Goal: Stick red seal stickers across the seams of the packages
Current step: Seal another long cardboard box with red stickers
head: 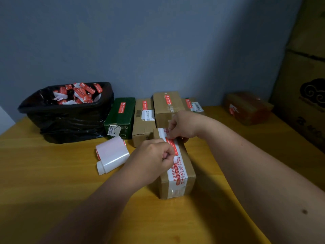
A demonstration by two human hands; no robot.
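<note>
Pinching a red seal sticker (171, 144) at both ends: left hand (154, 156) is curled with thumb and fingers closed on the near end, right hand (182, 125) grips the far end with its fingertips. Sticker lies along the white printed tape on top of a long brown cardboard package (175, 166), over the middle seam, at the far half of the box. Can't tell if it's fully stuck down.

Package sits mid-table on the yellow wooden table (52, 173), long axis pointing away from the camera. Just left of it: white sticker roll (111, 154) lying on its side.

Back row along the blue wall: dark green box (121, 117) and brown cardboard boxes (166, 106), each with a red sticker on top. Left of them, black-bagged bin (65, 117) full of red and white sticker scraps
</note>
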